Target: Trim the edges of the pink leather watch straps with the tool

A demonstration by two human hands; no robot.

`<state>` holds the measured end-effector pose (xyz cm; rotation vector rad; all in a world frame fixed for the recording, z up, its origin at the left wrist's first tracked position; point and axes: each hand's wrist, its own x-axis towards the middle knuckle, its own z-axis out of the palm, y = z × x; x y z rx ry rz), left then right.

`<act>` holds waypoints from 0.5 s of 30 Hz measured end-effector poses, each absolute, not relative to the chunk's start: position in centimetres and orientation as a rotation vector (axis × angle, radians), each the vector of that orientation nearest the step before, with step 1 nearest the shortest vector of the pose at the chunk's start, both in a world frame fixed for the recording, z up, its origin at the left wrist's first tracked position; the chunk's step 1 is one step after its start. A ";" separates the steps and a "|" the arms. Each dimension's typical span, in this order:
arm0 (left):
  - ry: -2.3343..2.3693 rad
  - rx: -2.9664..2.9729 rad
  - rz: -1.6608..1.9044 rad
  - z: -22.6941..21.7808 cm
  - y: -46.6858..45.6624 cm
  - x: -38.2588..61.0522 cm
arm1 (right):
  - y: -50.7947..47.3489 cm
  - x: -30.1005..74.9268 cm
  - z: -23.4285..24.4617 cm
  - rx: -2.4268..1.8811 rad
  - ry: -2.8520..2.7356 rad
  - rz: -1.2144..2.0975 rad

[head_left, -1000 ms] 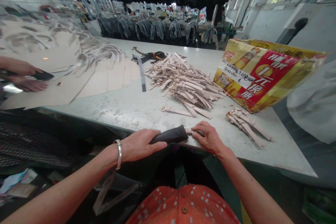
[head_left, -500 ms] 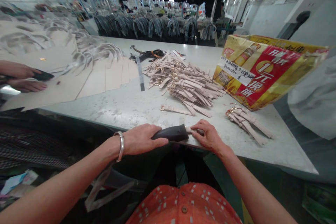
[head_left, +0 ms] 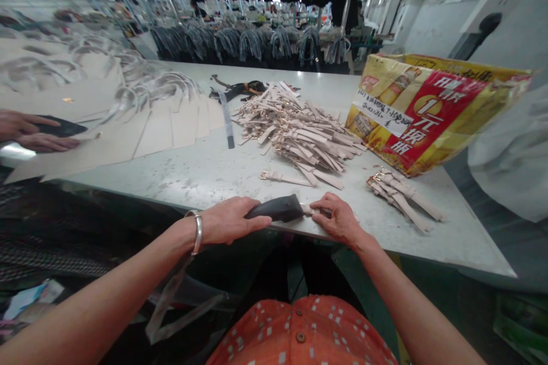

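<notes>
My left hand (head_left: 228, 220) is closed around one end of a long black curved piece (head_left: 278, 209), thumb along its near side, at the table's front edge. The piece's kind is not clear. From its wider right end juts a small pale strap end (head_left: 307, 210) with a bit of metal. My right hand (head_left: 336, 218) pinches that strap end between thumb and fingers. Just beyond my hands lies a single pale buckle strap (head_left: 286, 178), in front of a heap of similar buckle straps (head_left: 308, 134). To the right rests a smaller bunch of them (head_left: 402, 199).
A yellow and red carton (head_left: 432, 117) stands at the right of the white table (head_left: 192, 177). Pale bag panels with handles (head_left: 141, 120) cover the left, where another person's hands (head_left: 38, 131) hold a dark flat piece. A clear strip (head_left: 229, 125) lies mid-table.
My hands keep the same grip, and the black piece sits slightly higher and further left in view. At the left, the other person's hands have shifted a little with the dark piece.
</notes>
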<state>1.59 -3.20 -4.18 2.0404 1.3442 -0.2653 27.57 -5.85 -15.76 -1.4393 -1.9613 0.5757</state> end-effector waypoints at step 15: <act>1.255 2.021 -0.289 -3.8 -3.3 2.2 | -6.0 27.6 -15.4 -1.423 -2.008 0.581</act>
